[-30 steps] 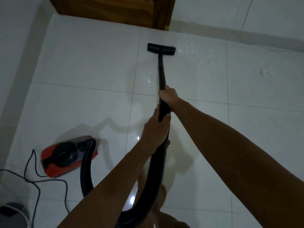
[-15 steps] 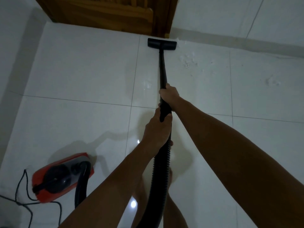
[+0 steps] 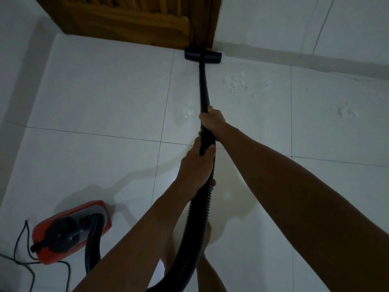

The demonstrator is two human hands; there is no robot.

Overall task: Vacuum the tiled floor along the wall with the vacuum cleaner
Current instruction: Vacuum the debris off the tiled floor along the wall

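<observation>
A black vacuum wand [image 3: 203, 87] runs from my hands to its flat floor head [image 3: 203, 56], which lies against the foot of the wooden door frame where the wall begins. My right hand [image 3: 212, 119] grips the wand further up. Just behind it, my left hand [image 3: 195, 167] holds the handle end where the ribbed black hose [image 3: 195, 224] starts. The hose curves down past my legs and back to the red and black vacuum body [image 3: 71, 230], which sits on the white tiled floor [image 3: 101, 98] at the lower left.
A brown wooden door [image 3: 130, 20] fills the top left. The white wall [image 3: 294, 24] runs right from it. White crumbs or dust [image 3: 236, 83] lie on the tile right of the wand. A black power cord [image 3: 23, 256] trails from the vacuum body. My bare foot [image 3: 208, 230] is beside the hose.
The floor head has slid forward across the tile until it meets the door frame and wall. Both hands kept their grip, and the view has shifted forward with them.
</observation>
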